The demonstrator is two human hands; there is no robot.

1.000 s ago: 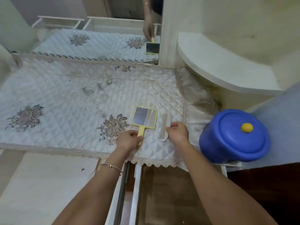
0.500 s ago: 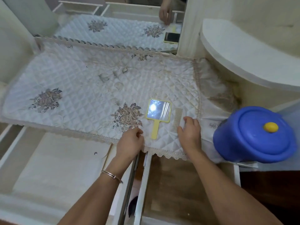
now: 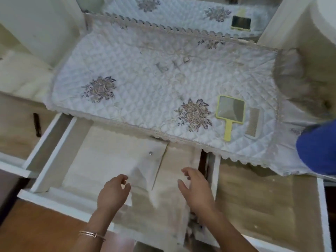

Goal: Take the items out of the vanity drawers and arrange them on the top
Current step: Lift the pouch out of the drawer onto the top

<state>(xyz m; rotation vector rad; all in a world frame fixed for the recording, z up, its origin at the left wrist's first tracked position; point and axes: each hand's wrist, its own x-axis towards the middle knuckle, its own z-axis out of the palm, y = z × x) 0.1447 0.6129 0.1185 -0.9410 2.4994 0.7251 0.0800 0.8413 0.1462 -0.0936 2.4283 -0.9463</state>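
Observation:
A yellow-framed hand mirror (image 3: 230, 111) lies on the quilted white cover of the vanity top (image 3: 145, 82), handle toward me. Right beside it lies a pale comb (image 3: 252, 122). Below the top, a wide left drawer (image 3: 101, 160) stands pulled out, lined with pale paper, and a right drawer (image 3: 263, 197) is also out. My left hand (image 3: 112, 194) hovers over the left drawer's front part, fingers loosely curled, holding nothing. My right hand (image 3: 197, 190) is over the divide between the two drawers, fingers spread and empty.
A blue lidded container (image 3: 320, 148) sits at the right end of the top, partly cut off. A large mirror (image 3: 181, 13) behind the top reflects the cover and hand mirror. A small screw or stud (image 3: 150, 153) lies in the left drawer. White side cabinets flank the top.
Both hands let go of the hand mirror and comb and drew back from the top, down over the open drawers. The view tilted downward, showing more of the drawers.

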